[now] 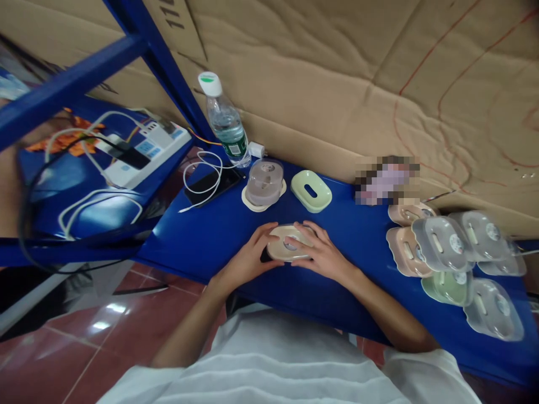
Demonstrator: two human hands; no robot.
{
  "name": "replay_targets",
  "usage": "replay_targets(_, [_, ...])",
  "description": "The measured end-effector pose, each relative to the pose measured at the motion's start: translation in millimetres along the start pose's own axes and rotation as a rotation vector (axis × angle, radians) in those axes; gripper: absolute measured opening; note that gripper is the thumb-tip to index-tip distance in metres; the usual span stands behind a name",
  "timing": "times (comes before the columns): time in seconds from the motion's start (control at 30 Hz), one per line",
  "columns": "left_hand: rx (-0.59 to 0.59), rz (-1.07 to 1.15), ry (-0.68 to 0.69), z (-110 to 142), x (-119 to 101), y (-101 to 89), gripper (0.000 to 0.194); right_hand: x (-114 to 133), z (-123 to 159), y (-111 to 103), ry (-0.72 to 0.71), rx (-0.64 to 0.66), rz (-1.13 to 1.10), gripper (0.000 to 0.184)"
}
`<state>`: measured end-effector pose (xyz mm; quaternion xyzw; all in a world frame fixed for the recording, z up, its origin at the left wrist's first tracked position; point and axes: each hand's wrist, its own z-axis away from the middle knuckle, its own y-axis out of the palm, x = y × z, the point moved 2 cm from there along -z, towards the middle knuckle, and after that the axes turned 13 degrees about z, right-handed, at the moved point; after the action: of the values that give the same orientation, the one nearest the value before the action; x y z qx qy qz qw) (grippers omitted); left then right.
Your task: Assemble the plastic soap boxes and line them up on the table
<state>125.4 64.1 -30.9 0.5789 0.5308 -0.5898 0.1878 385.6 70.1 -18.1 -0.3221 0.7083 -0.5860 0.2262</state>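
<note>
Both of my hands grip a cream oval soap-dish tray (281, 248) lying on the blue table (219, 230) right in front of me. My left hand (251, 256) curls round its left edge. My right hand (318, 250) lies over its right side with fingers bent on top of it. Just beyond stand a clear-lidded dish on a cream base (264, 183) and a pale green tray (311, 191) with a slot in its middle.
Several lidded and unlidded dishes (446, 247) are stacked at the right. A water bottle (225, 120), a phone (213, 185) with white cable and a power strip (147, 148) sit at the back left. Cardboard (357, 67) lines the wall; a blue frame post (162, 62) rises left.
</note>
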Motion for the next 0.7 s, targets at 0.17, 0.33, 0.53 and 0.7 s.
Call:
replay_targets(0.17, [0.007, -0.001, 0.01, 0.1, -2.6, -0.2, 0.058, 3.4, 2.2, -2.3, -0.027, -0.009, 0.053, 0.069])
replay_targets(0.33, [0.019, 0.003, -0.002, 0.7, -5.5, 0.9, 0.055, 4.4, 5.3, -2.6, -0.039, -0.006, 0.145, 0.069])
replay_targets(0.53, [0.04, 0.011, -0.009, 0.4, -5.0, 1.5, 0.077, 1.9, 6.7, -2.0, -0.017, 0.025, 0.061, 0.069])
replay_targets(0.7, [0.035, 0.02, -0.03, -0.2, -4.1, 1.6, 0.089, -3.7, 7.3, -3.0, 0.044, 0.004, -0.11, 0.074])
